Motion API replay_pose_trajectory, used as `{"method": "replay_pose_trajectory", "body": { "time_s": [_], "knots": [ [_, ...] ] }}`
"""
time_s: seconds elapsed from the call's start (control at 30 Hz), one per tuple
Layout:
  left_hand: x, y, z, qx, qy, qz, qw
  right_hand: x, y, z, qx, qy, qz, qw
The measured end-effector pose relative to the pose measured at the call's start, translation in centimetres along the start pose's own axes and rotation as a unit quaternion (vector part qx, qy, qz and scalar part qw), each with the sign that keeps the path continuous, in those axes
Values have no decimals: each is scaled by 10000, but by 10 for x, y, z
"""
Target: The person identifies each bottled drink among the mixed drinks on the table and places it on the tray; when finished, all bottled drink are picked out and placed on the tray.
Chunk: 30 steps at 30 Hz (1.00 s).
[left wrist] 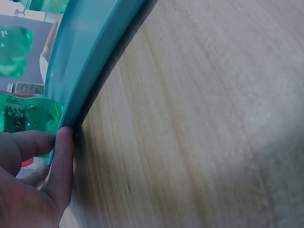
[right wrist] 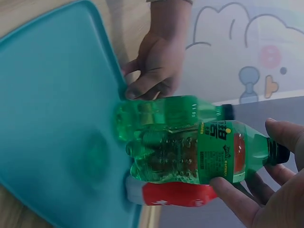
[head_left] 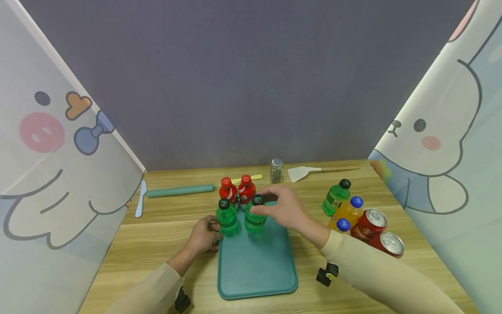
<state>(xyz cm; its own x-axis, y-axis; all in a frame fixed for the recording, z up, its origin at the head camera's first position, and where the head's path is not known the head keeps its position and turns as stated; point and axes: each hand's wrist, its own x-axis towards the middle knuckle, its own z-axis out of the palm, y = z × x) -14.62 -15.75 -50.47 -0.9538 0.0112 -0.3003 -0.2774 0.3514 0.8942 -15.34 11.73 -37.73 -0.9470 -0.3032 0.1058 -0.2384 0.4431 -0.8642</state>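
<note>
My right hand holds a green soda bottle by its upper part, just below the black cap. The bottle hangs over the teal tray, its base apart from the tray floor in the left wrist view. My left hand pinches the tray's left rim, with thumb and finger on either side of the edge. Right beside those fingers, a second green bottle stands on the tray. Behind it are two red-capped bottles, side by side, their lower parts partly hidden.
On the right stand another green bottle, two orange drinks with blue caps and two red cans. Along the back lie a white spatula, a shaker, a yellow utensil, a green rolling pin and a pale blue knife.
</note>
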Motion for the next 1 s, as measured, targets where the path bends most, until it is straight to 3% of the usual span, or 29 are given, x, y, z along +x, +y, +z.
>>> {"method": "replay_pose_trajectory", "body": {
  "time_s": [0.4,1.0],
  "knots": [
    [2,-1,0,86,26,45,9999,26,26,32,-117,314,169,9993],
    [2,0,1,149,57,58,9999,30,31,48,-31,146,325,9994]
  ]
}}
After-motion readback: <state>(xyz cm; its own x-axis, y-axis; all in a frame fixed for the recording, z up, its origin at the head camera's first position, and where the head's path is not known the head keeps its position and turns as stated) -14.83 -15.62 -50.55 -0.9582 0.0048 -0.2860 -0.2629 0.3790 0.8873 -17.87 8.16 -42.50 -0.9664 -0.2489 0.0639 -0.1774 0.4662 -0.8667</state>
